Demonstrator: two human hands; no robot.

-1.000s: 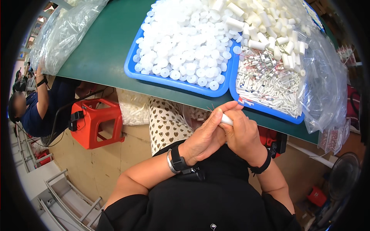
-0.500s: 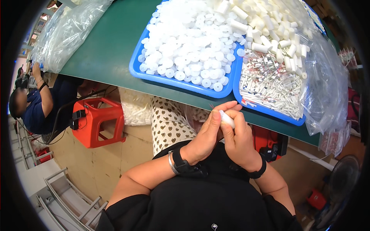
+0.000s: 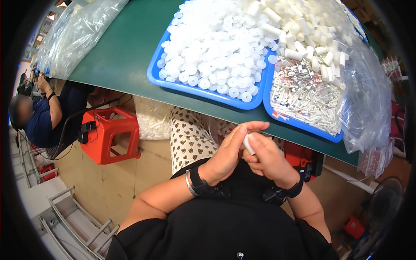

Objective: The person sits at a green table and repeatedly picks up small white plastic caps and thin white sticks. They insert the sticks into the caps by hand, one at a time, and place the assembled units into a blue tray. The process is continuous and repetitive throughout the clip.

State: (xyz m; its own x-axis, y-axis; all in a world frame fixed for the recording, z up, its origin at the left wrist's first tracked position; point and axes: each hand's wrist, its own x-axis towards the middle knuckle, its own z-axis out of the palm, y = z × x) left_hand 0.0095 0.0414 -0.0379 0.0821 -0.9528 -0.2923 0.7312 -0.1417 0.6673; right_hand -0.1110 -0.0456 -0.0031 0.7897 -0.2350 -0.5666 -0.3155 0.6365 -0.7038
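Head view: the right hand's (image 3: pixel 271 160) grip pinches 1 white cylinder (image 3: pixel 249 144) at the near edge of the green surface (image 3: pixel 112 52); whether the left hand's (image 3: pixel 228 155) grip holds anything, I cannot tell. The step appears to be two-handed handling; next calls for steady alignment, probably.

Bright light whitens the discs (image 3: pixel 212 47) while edges curve into black

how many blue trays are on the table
2 clearly visible: the left tray, heaped with white discs, and the right tray, holding slim white parts. Another may be partly hidden at the upper right.
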